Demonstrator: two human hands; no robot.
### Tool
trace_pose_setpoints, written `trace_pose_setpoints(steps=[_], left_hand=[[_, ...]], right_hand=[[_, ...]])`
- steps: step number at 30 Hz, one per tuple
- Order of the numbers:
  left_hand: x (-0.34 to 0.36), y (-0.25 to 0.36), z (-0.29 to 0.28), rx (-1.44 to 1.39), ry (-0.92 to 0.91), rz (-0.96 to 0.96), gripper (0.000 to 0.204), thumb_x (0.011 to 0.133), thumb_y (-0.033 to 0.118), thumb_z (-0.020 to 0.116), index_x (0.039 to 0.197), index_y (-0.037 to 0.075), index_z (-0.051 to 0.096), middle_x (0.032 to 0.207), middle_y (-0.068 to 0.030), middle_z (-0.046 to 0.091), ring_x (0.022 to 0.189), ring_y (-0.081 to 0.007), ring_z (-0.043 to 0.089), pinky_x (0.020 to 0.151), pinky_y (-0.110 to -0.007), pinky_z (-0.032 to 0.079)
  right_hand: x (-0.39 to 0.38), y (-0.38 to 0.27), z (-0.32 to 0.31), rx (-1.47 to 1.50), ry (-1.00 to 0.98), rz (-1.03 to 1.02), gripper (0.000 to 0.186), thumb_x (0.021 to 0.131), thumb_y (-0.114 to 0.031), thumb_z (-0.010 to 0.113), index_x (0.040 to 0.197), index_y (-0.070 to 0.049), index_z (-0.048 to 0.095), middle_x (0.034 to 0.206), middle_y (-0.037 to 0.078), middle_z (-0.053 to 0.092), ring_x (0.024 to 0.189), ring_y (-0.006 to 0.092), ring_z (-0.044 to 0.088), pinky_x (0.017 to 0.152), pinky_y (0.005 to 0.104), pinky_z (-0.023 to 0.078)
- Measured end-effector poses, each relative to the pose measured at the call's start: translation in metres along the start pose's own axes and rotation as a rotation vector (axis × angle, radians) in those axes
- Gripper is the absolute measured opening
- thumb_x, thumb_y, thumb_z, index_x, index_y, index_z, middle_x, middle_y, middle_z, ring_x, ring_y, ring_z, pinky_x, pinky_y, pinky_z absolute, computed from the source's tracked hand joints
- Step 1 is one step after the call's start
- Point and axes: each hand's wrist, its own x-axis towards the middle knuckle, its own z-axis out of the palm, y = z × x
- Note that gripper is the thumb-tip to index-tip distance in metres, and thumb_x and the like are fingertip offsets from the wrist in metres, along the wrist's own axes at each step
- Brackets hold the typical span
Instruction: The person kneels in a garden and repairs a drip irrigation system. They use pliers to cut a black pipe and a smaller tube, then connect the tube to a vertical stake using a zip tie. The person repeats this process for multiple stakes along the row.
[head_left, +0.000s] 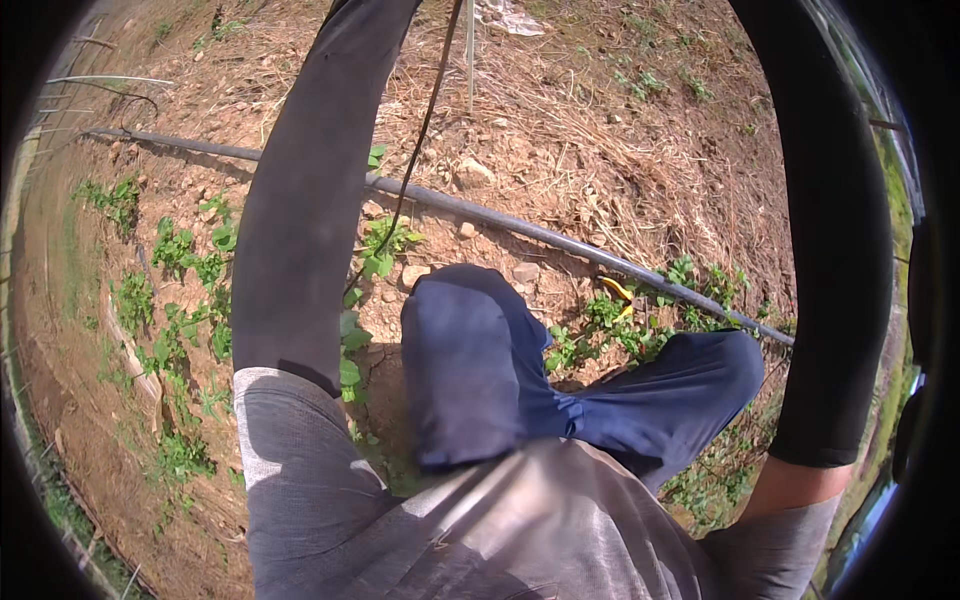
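Observation:
Both my arms, in black sleeves, reach up past the top edge of the picture. Neither my left hand nor my right hand shows, so what they hold or touch is hidden. My left forearm sleeve [310, 190] crosses over a long grey pipe [500, 218] lying on the soil. Just right of that sleeve, a thin dark tube [425, 130] comes down from the top and crosses the pipe toward green plants [385, 245]. A thin pale upright line [470, 60] stands beside the tube. My right sleeve [835, 230] runs along the right side.
My bent legs in blue trousers [465, 350] are below the pipe. A yellow-and-black object [616, 290], perhaps a tool, lies among leaves by the pipe. Dry straw [640, 170] covers ground beyond it. Stones [473, 174] and leafy plants [175, 250] dot the soil.

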Motion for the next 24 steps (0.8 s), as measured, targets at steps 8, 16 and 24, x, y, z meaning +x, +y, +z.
trace_pose_setpoints(steps=[8,16,24], left_hand=[[-0.277,-0.08,-0.165,0.694,-0.083,-0.358,0.047,0.095,0.025,0.058,0.136,0.005,0.045,0.117,-0.0138,0.06,0.107,-0.0211,0.058,0.093,-0.032,0.045],[-0.396,-0.1,-0.232,1.124,0.108,-0.785,0.046,0.096,0.015,0.05,0.141,0.01,0.042,0.126,-0.022,0.055,0.112,-0.0352,0.055,0.093,-0.041,0.044],[-0.411,-0.051,-0.192,1.462,0.014,-0.422,0.044,0.094,0.019,0.055,0.136,0.009,0.048,0.124,-0.0242,0.053,0.114,-0.0375,0.053,0.096,-0.045,0.043]], right_hand=[[-0.424,-0.022,-0.158,-0.202,-0.133,1.032,0.028,0.095,-0.028,0.059,0.11,-0.004,0.064,0.093,0.001,0.066,0.084,0.0092,0.058,0.072,0.0248,0.047],[-0.81,-0.071,-0.015,-0.348,0.391,1.568,0.02,0.086,-0.02,0.067,0.103,-0.01,0.067,0.097,0.012,0.063,0.089,0.0211,0.064,0.078,0.0327,0.051],[-0.729,-0.06,0.018,-0.676,0.076,1.078,0.035,0.085,-0.025,0.066,0.117,-0.014,0.058,0.116,0.009,0.057,0.102,0.0295,0.057,0.086,0.0402,0.049]])
